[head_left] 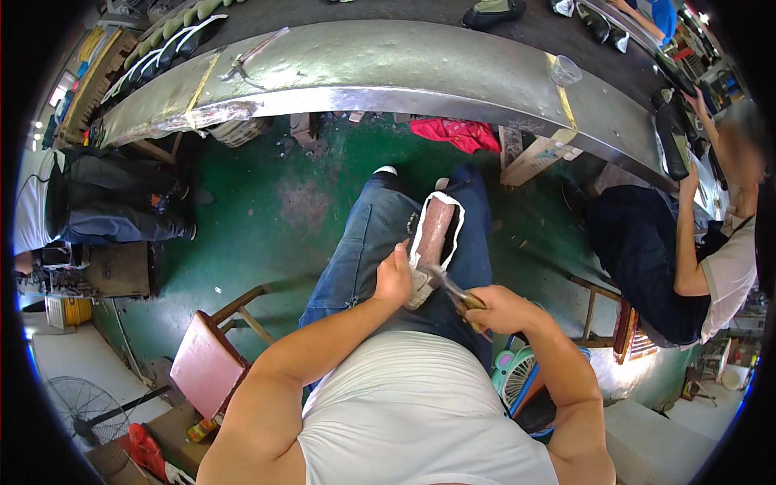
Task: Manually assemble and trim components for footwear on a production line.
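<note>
A shoe upper on a last [434, 234] lies sole side up across my lap, the brownish last framed by a white edge. My left hand [394, 276] is closed on the side of this shoe near its lower end. From the other side my right hand [499, 310] grips the handles of metal pincers [451, 289], whose curved head meets the shoe's near end. Exactly what lies between the jaws is too small to make out.
A metal-edged workbench [364, 69] crosses ahead, bearing a hammer [242, 71], a clear cup [565, 70] and several shoes. A pink-seated stool [208, 364] stands left, a small green fan [513, 373] right. A co-worker [719, 267] sits at right; another person [113, 194] is at left.
</note>
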Demonstrator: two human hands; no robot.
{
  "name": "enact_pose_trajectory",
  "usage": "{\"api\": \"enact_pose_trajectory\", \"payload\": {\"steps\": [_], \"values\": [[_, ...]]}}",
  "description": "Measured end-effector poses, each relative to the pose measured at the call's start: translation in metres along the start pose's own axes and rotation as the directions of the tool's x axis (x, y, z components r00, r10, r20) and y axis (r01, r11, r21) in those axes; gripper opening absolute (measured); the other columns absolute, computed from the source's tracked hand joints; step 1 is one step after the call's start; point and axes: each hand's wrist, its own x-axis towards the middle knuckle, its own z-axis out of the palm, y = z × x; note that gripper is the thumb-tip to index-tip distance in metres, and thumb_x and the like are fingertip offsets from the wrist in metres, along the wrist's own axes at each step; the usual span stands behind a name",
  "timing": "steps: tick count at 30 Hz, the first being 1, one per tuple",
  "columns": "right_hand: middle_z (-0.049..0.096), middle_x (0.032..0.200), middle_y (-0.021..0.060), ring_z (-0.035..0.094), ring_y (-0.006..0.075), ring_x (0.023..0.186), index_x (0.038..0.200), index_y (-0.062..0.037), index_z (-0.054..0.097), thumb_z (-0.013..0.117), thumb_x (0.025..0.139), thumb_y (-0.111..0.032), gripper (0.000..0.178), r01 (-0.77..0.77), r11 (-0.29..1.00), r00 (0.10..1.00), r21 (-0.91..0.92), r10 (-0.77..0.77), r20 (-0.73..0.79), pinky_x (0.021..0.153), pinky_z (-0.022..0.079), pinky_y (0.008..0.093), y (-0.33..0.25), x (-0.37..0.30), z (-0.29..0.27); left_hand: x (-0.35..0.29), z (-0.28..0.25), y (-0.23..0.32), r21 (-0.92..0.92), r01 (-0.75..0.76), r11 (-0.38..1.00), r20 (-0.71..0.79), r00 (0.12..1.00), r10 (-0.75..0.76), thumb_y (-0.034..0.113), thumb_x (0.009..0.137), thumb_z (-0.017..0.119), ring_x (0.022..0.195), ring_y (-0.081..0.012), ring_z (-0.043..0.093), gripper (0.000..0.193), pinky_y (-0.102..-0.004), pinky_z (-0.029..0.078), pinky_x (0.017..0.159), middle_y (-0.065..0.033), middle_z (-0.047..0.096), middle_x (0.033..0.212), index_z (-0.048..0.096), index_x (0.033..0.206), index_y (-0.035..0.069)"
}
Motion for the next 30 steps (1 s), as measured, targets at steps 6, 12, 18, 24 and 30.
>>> {"api": "enact_pose_trajectory", "payload": {"steps": [6, 12, 18, 24, 30], "values": [[0.065, 0.108, 0.0225, 0.066, 0.0354, 0.1, 0.119, 0.0077, 0.054, 0.059, 0.09, -0.008, 0.034, 0.081, 0.824, 0.665, -0.561, -0.464, -0.585, 0.084, 0.052, 0.0455, 0.029, 0.018, 0.006, -0.006, -0.005, 0.024, 0.186, -0.174, 0.967, 0.098, 0.983, 0.158, 0.028, 0.107, 0.036, 0.121, -0.0441, 0.058, 0.047, -0.0427, 0.046, 0.102, -0.0301, 0.061, 0.126, 0.054, 0.135, -0.006], [0.066, 0.103, 0.0211, 0.065, 0.0382, 0.096, 0.113, 0.0018, 0.057, 0.063, 0.09, -0.013, 0.028, -0.101, 0.84, 0.766, -0.534, -0.277, -0.58, 0.082, 0.052, 0.0463, 0.014, 0.032, -0.008, -0.004, -0.008, 0.032, 0.294, -0.448, 0.844, 0.221, 0.891, 0.396, 0.025, 0.105, 0.042, 0.114, -0.0486, 0.059, 0.048, -0.0454, 0.048, 0.1, -0.0314, 0.052, 0.137, 0.042, 0.147, 0.002], [0.065, 0.089, 0.0207, 0.065, 0.0381, 0.085, 0.097, 0.0003, 0.056, 0.062, 0.094, -0.025, 0.026, -0.071, 0.993, 0.97, -0.09, 0.047, -0.24, 0.073, 0.052, 0.0445, 0.019, 0.017, -0.05, 0.007, -0.017, 0.052, 0.498, -0.416, 0.761, 0.448, 0.875, 0.185, 0.029, 0.104, 0.044, 0.106, -0.0502, 0.061, 0.052, -0.0497, 0.052, 0.093, -0.0331, 0.037, 0.148, 0.034, 0.154, 0.021], [0.065, 0.09, 0.0253, 0.063, 0.0454, 0.083, 0.099, 0.0022, 0.055, 0.051, 0.101, -0.033, 0.036, 0.183, 0.914, 0.701, -0.363, -0.38, -0.603, 0.076, 0.049, 0.0508, 0.026, 0.069, -0.044, 0.016, -0.014, 0.065, 0.557, -0.452, 0.696, 0.552, 0.828, 0.096, 0.026, 0.102, 0.048, 0.109, -0.052, 0.06, 0.056, -0.0482, 0.052, 0.095, -0.0391, 0.04, 0.142, 0.03, 0.155, 0.014], [0.065, 0.09, 0.0283, 0.064, 0.0463, 0.086, 0.099, 0.0037, 0.055, 0.047, 0.103, -0.035, 0.04, 0.185, 0.947, 0.761, -0.263, -0.307, -0.572, 0.077, 0.049, 0.0537, 0.023, 0.068, -0.037, 0.009, -0.021, 0.089, 0.656, -0.405, 0.637, 0.592, 0.8, -0.1, 0.04, 0.101, 0.048, 0.104, -0.049, 0.065, 0.064, -0.0497, 0.053, 0.091, -0.0355, 0.028, 0.153, 0.024, 0.158, 0.024]]}}
